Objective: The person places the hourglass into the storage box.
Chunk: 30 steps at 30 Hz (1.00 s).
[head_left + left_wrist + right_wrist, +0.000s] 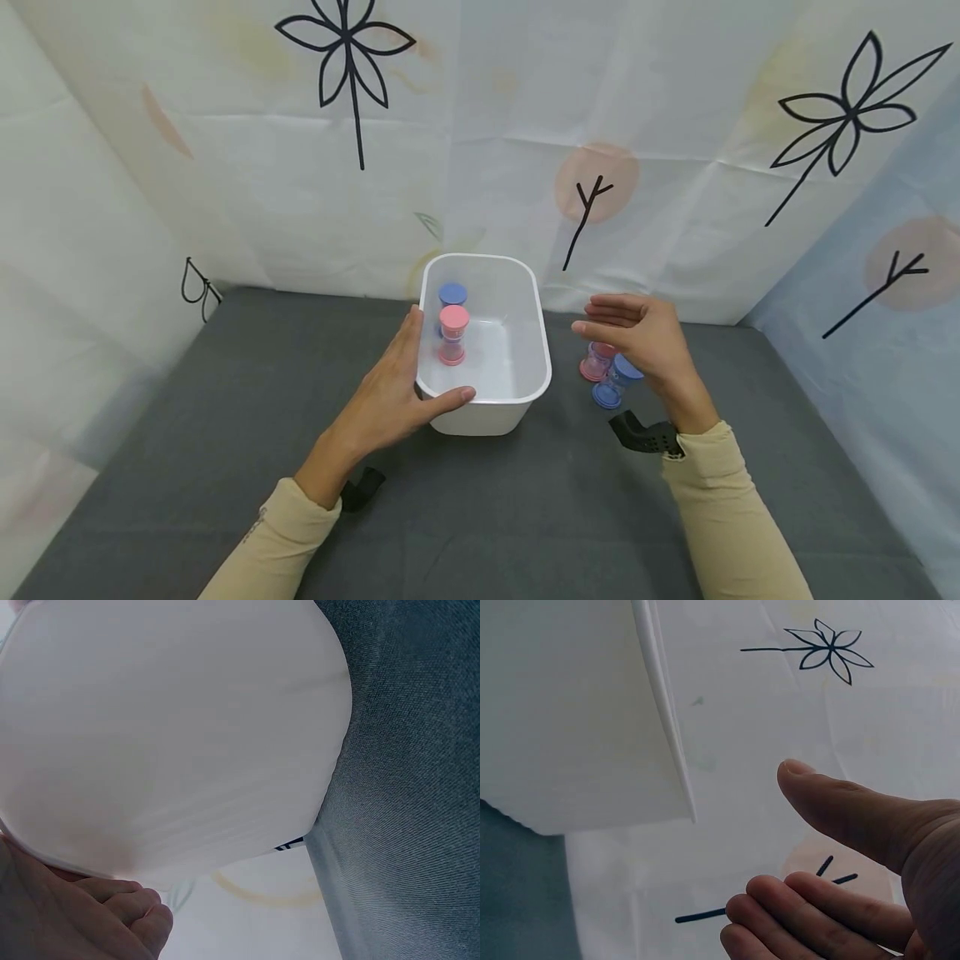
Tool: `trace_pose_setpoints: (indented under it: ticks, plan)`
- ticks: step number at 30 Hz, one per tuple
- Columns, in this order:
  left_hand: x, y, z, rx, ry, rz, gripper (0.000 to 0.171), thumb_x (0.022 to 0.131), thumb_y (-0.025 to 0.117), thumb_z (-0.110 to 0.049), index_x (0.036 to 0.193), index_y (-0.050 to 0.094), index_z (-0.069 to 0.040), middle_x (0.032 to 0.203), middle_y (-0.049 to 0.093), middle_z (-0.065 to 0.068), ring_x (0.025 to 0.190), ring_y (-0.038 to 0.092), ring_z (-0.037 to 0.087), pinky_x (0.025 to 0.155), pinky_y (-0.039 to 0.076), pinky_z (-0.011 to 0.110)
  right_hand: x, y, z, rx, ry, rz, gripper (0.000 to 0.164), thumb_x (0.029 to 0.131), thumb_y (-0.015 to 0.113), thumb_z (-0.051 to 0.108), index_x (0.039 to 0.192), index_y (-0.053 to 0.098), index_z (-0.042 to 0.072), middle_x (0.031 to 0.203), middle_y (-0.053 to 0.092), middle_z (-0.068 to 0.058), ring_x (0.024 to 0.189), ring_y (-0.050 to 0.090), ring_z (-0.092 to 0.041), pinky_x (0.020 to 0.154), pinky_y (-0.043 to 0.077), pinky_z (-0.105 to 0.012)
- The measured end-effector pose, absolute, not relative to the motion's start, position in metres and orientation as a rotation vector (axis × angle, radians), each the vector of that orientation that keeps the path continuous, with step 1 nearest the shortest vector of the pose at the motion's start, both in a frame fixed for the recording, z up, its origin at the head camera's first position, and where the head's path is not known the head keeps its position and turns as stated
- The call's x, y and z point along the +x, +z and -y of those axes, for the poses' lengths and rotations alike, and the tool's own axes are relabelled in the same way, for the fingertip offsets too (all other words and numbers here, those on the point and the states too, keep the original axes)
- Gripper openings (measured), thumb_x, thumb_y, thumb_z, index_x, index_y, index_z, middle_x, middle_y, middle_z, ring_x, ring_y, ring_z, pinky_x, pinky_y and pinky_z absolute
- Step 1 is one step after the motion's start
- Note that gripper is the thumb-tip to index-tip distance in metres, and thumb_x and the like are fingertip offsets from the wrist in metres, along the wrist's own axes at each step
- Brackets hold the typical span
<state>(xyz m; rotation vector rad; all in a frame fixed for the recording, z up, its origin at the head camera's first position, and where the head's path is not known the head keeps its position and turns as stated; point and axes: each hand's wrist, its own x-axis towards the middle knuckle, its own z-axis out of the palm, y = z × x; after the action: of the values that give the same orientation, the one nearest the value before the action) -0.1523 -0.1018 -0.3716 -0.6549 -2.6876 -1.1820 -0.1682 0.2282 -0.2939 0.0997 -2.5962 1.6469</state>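
A white plastic bin (486, 417) stands on the grey cloth. My left hand (386, 400) rests against its left side, fingers straight along the outer wall and thumb over the near rim. In the left wrist view the fingers (124, 907) lie beside the bin's wall. Inside the bin, a pink-capped hourglass (452, 333) stands upright, partly covering a blue-capped hourglass (452, 293). My right hand (637, 333) hovers right of the bin, thumb and fingers apart, holding nothing. Below it are another pink hourglass (594, 367) and a tilted blue hourglass (609, 392), both partly hidden by the hand.
Grey cloth (525, 517) covers the table. A pale fabric backdrop (495, 167) with printed flowers and twigs rises behind the bin, and similar cloth walls stand at both sides. Black straps (647, 435) sit at both wrists.
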Motion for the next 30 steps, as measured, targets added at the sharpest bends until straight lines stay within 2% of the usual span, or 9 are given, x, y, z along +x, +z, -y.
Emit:
trace_pose_setpoints:
  ticks: [5, 9, 13, 22, 27, 30]
  plan:
    - [-0.153, -0.371, 0.101, -0.653, -1.180, 2.698, 0.123, 0.083, 0.069, -0.072, 0.164, -0.003, -0.013, 0.169, -0.002, -0.001, 0.154, 0.009, 0.020, 0.118, 0.025, 0.054, -0.163, -0.299, -0.242, 0.083, 1.667, 2.535, 0.056, 0.088, 0.082, 0.018, 0.134, 0.061, -0.006, 0.129, 0.065, -0.023, 0.105, 0.067, -0.007, 0.086, 0.052, -0.018]
    - [-0.153, -0.371, 0.100, -0.647, -1.179, 2.706, 0.123, 0.082, 0.068, -0.073, 0.164, -0.004, -0.015, 0.169, -0.002, -0.002, 0.155, 0.008, 0.019, 0.118, 0.025, 0.054, -0.158, -0.306, -0.254, 0.018, 1.605, 2.530, 0.057, 0.087, 0.083, 0.021, 0.133, 0.062, -0.005, 0.123, 0.069, -0.016, 0.099, 0.068, -0.001, 0.085, 0.051, -0.016]
    - [-0.152, -0.371, 0.100, -0.642, -1.182, 2.712, 0.123, 0.082, 0.068, -0.074, 0.164, -0.004, -0.016, 0.169, -0.003, -0.002, 0.154, 0.008, 0.019, 0.117, 0.025, 0.055, -0.154, -0.314, -0.264, -0.045, 1.557, 2.539, 0.059, 0.088, 0.082, 0.025, 0.134, 0.061, -0.005, 0.123, 0.070, -0.016, 0.097, 0.067, 0.003, 0.083, 0.050, -0.015]
    - [-0.151, -0.372, 0.100, -0.637, -1.195, 2.711, 0.123, 0.082, 0.068, -0.074, 0.163, -0.005, -0.017, 0.169, -0.004, -0.005, 0.154, 0.009, 0.019, 0.117, 0.026, 0.055, -0.145, -0.333, -0.281, -0.082, 1.577, 2.501, 0.060, 0.087, 0.083, 0.023, 0.134, 0.060, -0.007, 0.116, 0.073, -0.005, 0.096, 0.068, 0.002, 0.082, 0.051, -0.014]
    - [-0.151, -0.371, 0.100, -0.631, -1.199, 2.718, 0.123, 0.082, 0.067, -0.074, 0.163, -0.006, -0.018, 0.169, -0.005, -0.006, 0.154, 0.008, 0.018, 0.118, 0.025, 0.055, -0.144, -0.343, -0.287, -0.061, 1.534, 2.521, 0.060, 0.088, 0.083, 0.022, 0.135, 0.060, -0.007, 0.122, 0.070, -0.016, 0.097, 0.067, 0.002, 0.081, 0.052, -0.014]
    - [-0.151, -0.371, 0.101, -0.628, -1.199, 2.720, 0.123, 0.082, 0.067, -0.074, 0.163, -0.006, -0.018, 0.169, -0.005, -0.006, 0.154, 0.008, 0.018, 0.118, 0.025, 0.055, -0.144, -0.349, -0.288, -0.043, 1.490, 2.542, 0.059, 0.087, 0.083, 0.022, 0.135, 0.061, -0.006, 0.126, 0.067, -0.024, 0.102, 0.068, -0.004, 0.081, 0.052, -0.014]
